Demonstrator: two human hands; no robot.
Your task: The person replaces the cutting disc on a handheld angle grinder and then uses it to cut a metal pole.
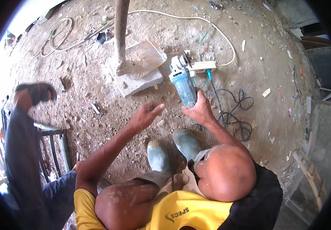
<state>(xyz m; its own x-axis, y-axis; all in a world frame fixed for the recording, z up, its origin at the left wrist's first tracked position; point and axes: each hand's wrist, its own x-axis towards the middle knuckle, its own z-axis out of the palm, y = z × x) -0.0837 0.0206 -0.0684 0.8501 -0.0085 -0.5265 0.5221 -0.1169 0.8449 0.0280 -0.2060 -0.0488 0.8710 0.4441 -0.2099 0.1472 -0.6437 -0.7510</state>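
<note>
My right hand (pixel 200 111) grips the rear body of a blue angle grinder (pixel 184 87). The grinder's silver head points away from me, beside a white power strip (pixel 202 68). My left hand (pixel 149 114) hovers left of the grinder with its fingers curled and the thumb laid forward; nothing shows in it. Ahead, a broad hoe blade (pixel 146 57) caked with dirt rests on a pale block (pixel 142 85). Its wooden handle (pixel 121 30) rises from the blade's near-left corner and leaves the view at the top.
Dark cord (pixel 246 100) lies in loops right of the grinder. A pale cable (pixel 230 42) arcs from the strip to a coil (pixel 60 35) far left. Another person's leg (pixel 20 153) and sandaled foot (pixel 39 93) are at left, near a metal frame (pixel 53 134). Wooden strips (pixel 310 176) lie right.
</note>
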